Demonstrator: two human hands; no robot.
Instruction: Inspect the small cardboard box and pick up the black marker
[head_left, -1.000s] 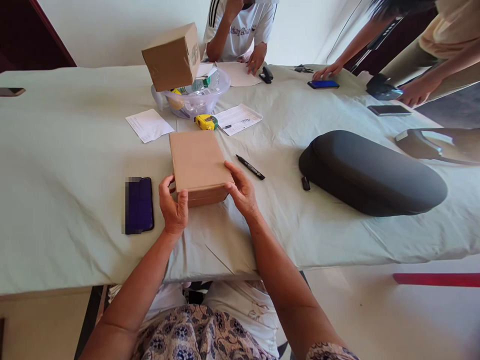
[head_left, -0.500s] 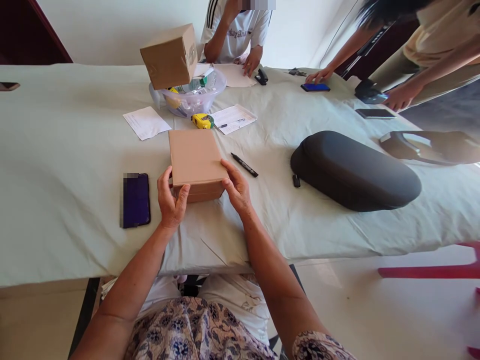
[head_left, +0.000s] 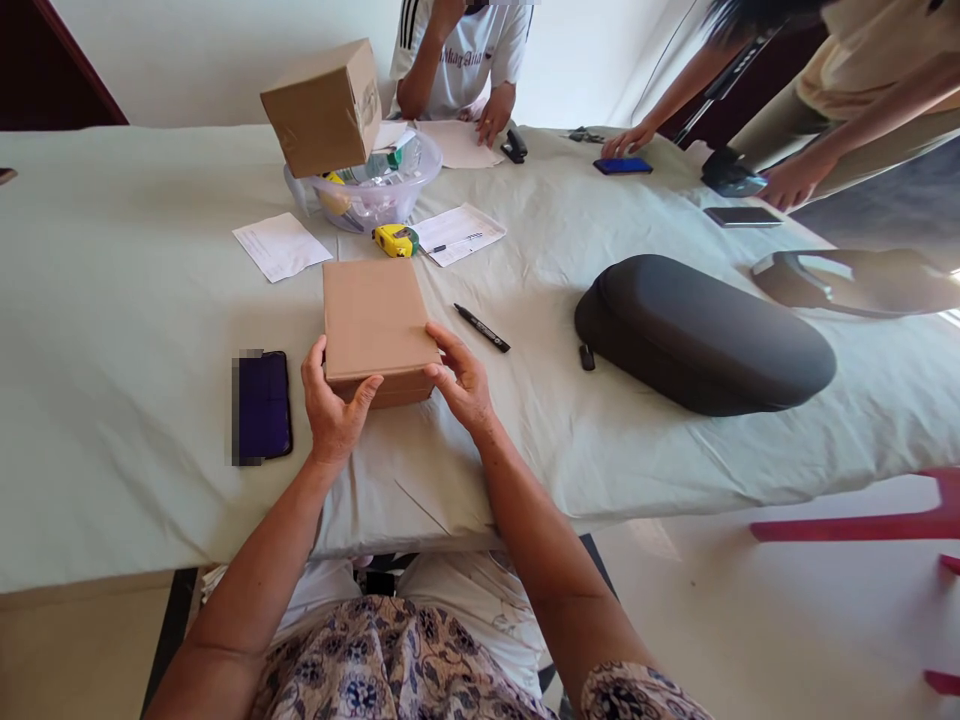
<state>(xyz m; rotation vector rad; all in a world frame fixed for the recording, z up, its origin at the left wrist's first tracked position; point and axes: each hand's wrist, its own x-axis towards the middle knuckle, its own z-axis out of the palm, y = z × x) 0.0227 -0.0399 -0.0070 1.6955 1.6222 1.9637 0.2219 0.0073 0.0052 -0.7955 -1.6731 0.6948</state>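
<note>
A flat brown cardboard box (head_left: 373,315) lies on the table's pale green cloth (head_left: 135,330) in front of me. My left hand (head_left: 330,410) grips its near left corner, thumb on the front face. My right hand (head_left: 459,378) holds the near right corner, fingers curled against the side. A dark phone (head_left: 261,405) lies just left of my left hand. A black marker (head_left: 481,328) lies right of the box.
A large black zipped case (head_left: 705,335) sits to the right. Behind the box are a yellow tape measure (head_left: 395,240), paper sheets (head_left: 280,246) and a clear bowl (head_left: 375,195) with a cardboard box (head_left: 322,105) on it. Two other people stand at the far side with phones (head_left: 622,166).
The view has shifted slightly. My two hands have stayed on the box's near corners, the right fingers curling in a little more.
</note>
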